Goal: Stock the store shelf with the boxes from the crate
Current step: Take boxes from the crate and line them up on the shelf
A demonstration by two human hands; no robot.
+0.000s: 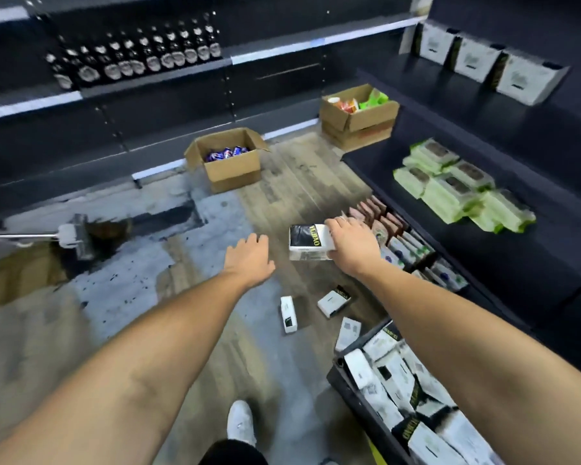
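My right hand (pixel 351 245) grips a white and black box (pixel 307 241) with gold lettering, held above the floor. To its left my left hand (pixel 249 260) hovers empty with fingers spread. A dark crate (pixel 353 387) at the lower right is packed with several boxes of the same kind. Three more boxes lie loose on the floor: one (pixel 288 313) upright, one (pixel 333 301) tilted, one (pixel 348 333) by the crate's corner. The dark shelf unit (pixel 530 256) stands on the right; its upper tier holds three similar white boxes (pixel 480 60).
Green packets (pixel 457 186) sit on the right shelf's middle tier, pouches (pixel 393 236) on the tier below. Two open cardboard boxes stand on the floor, one with cans (pixel 228 159), one with snacks (pixel 358 117). Dark bottles (pixel 131 58) fill the far shelf. A broom head (pixel 76 239) lies left.
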